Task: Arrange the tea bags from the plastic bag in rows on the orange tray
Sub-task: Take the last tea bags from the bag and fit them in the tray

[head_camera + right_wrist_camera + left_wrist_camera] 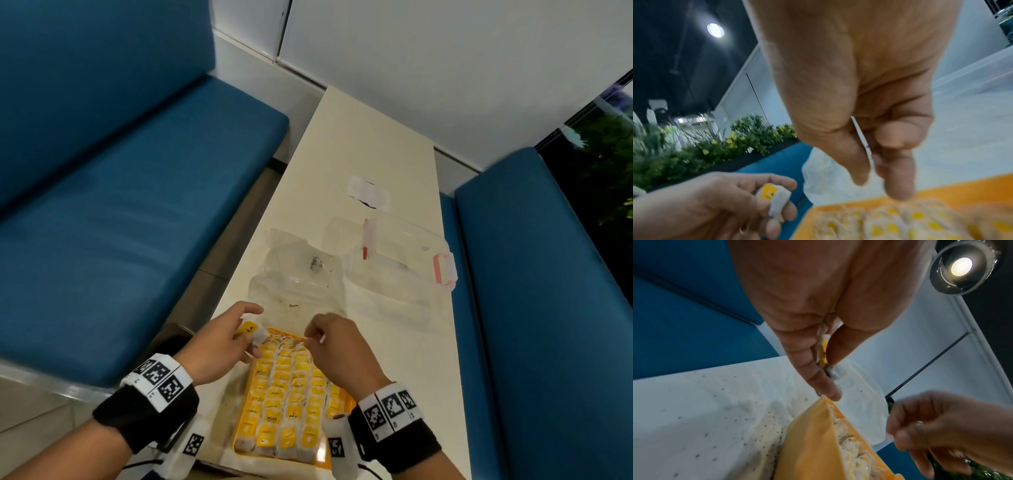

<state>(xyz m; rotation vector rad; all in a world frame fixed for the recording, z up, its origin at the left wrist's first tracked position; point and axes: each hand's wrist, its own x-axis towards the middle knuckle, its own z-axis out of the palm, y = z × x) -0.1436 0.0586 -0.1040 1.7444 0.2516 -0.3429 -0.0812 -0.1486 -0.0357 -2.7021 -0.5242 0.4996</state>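
Note:
The orange tray point(274, 331) lies at the near end of the table, and several rows of yellow-tagged tea bags point(284, 404) fill it. My left hand point(247, 339) hovers over the tray's far left corner. It grips one tea bag point(251, 329) between thumb and fingers, which also shows in the left wrist view as the tea bag point(823, 352). Over the tray's far edge my right hand point(313, 337) pinches a thin white paper tag point(862, 139) between thumb and forefinger. Just beyond the tray lies the clear plastic bag point(298, 274), flattened, with no tea bags visible inside.
A clear lidded container point(400, 260) with red clips stands on the white table point(394, 342) to the right of the plastic bag. A small white packet point(368, 193) lies farther back. Blue benches point(137, 205) flank the narrow table on both sides.

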